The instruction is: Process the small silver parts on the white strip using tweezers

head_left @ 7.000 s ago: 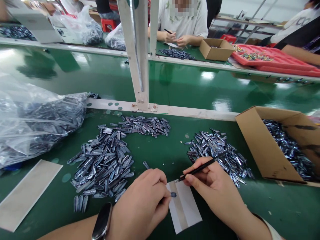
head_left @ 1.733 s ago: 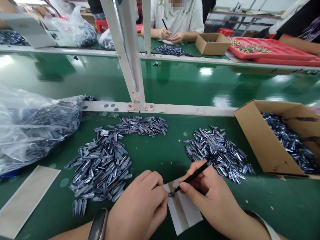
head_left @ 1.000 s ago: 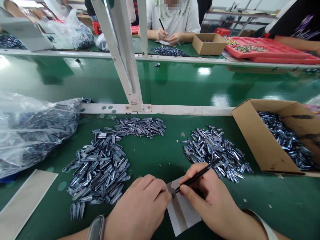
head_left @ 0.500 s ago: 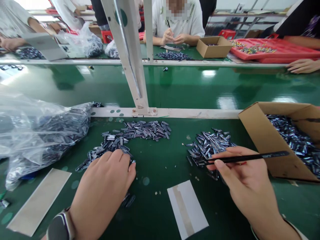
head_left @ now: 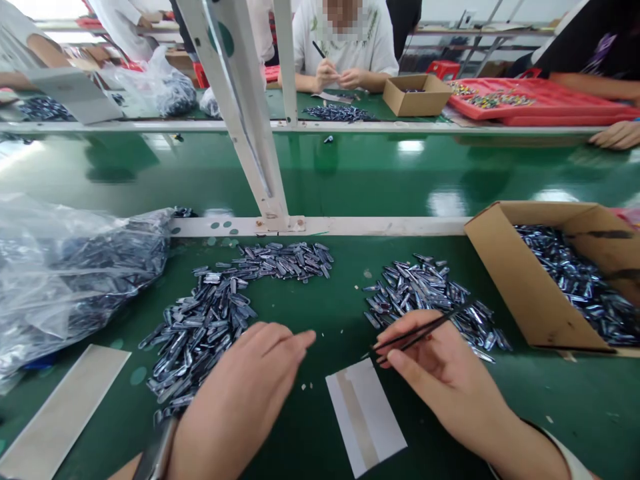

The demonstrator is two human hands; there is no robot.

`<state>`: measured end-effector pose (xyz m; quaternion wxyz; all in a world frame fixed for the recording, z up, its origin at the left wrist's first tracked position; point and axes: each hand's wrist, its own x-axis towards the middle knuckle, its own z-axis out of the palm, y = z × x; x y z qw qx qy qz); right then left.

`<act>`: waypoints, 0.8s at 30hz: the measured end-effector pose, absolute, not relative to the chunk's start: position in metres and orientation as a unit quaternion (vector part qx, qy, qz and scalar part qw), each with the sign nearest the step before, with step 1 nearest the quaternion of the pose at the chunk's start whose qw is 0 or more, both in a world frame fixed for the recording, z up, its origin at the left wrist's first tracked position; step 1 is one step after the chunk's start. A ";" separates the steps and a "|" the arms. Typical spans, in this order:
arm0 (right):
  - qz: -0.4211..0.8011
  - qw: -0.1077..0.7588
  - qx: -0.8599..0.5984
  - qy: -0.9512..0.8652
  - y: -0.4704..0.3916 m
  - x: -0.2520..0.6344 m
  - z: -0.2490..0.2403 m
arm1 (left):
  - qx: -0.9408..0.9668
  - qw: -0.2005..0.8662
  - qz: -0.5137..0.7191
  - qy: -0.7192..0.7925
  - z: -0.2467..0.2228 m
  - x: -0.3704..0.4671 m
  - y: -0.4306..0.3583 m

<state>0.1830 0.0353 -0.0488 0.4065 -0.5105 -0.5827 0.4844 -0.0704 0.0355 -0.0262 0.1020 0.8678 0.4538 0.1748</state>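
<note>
My right hand (head_left: 445, 380) grips black tweezers (head_left: 425, 328), their tips pointing left just above a white card (head_left: 385, 407) with a tan strip down it. My left hand (head_left: 250, 393), a watch at its wrist, hovers palm down with fingers drawn together and pointing right. Whatever those fingers may hold is hidden from above. Beside it spreads a pile of small dark, shiny elongated pieces (head_left: 200, 327), running up into a flatter group (head_left: 285, 260). Behind my right hand lies another pile of similar pieces (head_left: 420, 287).
A cardboard box (head_left: 515, 280) of such pieces stands at right. At left are a clear plastic bag (head_left: 85, 267) of pieces and a beige strip (head_left: 65, 407). A white post (head_left: 245, 113) rises from the rail. Across the green belt (head_left: 360, 173) co-workers sit near red trays (head_left: 560, 100).
My left hand has left the pile and moved right, toward the middle. My right hand has come down and left with the tweezers, nearer the white card. The view has shifted slightly.
</note>
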 end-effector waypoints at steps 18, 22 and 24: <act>0.531 0.284 -0.545 -0.584 0.038 0.172 -0.047 | 0.856 0.275 0.139 0.416 -0.043 -0.043 0.024; 0.532 0.277 -0.549 -0.583 0.038 0.172 -0.046 | 0.835 0.277 0.156 0.449 -0.041 -0.041 0.021; 0.533 0.276 -0.548 -0.583 0.037 0.172 -0.046 | 0.828 0.286 0.156 0.457 -0.040 -0.041 0.020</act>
